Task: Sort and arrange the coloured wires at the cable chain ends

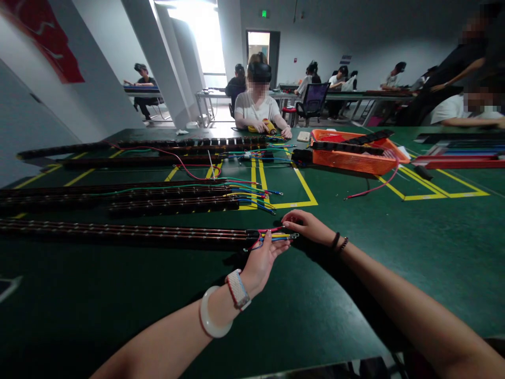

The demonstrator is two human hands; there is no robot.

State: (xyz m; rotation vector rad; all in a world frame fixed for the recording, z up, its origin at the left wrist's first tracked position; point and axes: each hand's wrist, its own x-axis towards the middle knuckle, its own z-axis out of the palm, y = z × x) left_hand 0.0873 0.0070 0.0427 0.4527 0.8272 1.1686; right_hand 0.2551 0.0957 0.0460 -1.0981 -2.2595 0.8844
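Note:
A long dark wiring harness (158, 232) lies across the near part of the table, its pink, yellow and blue wire ends (276, 238) fanning out at the right tip. My left hand (262, 258) holds those wire ends from below, thumb on top and fingers under them. My right hand (307, 225) pinches the end of the pink wire (274, 229) between thumb and forefinger. Metal terminals (294, 236) show at the tips of the yellow and blue wires, just below my right fingers.
More harnesses (173, 204) lie behind in rows on the green table (355, 295), over yellow tape outlines (307, 187). An orange basket (355, 160) holding dark bundles stands at the back right, a phone (303, 136) beside it. A person (258, 105) sits opposite.

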